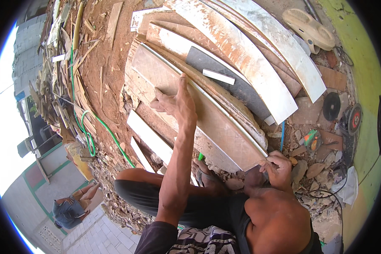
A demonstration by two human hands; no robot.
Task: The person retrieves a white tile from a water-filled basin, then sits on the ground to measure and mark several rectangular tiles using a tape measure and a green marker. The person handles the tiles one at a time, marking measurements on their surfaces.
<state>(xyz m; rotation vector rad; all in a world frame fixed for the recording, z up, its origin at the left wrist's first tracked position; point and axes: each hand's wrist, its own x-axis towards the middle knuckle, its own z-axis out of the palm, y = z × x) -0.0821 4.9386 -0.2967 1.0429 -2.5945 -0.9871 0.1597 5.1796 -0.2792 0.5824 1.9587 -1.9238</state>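
Note:
A long beige tile strip (224, 139) lies on a rough slab of stone or concrete, with a thin pale straight bar (216, 106) along its upper edge. My left hand (175, 99) rests on the strip, fingers spread, thumb on the bar near its upper part. My right hand (277, 167) pinches the near right end of the bar and strip. Beyond lie a dark tile (245, 97), a small white piece (218, 76) and long white curved-looking tile strips (271, 93). More white strips (148, 135) lie to the left.
An angle grinder (351, 120), black disc (331, 106), orange-green tool (312, 139) and plastic bag (345, 186) lie right, by a yellow-green wall (349, 42). Wood scraps (59, 84) and a green hose (114, 137) are left. Another person (70, 209) is at lower left, on paving.

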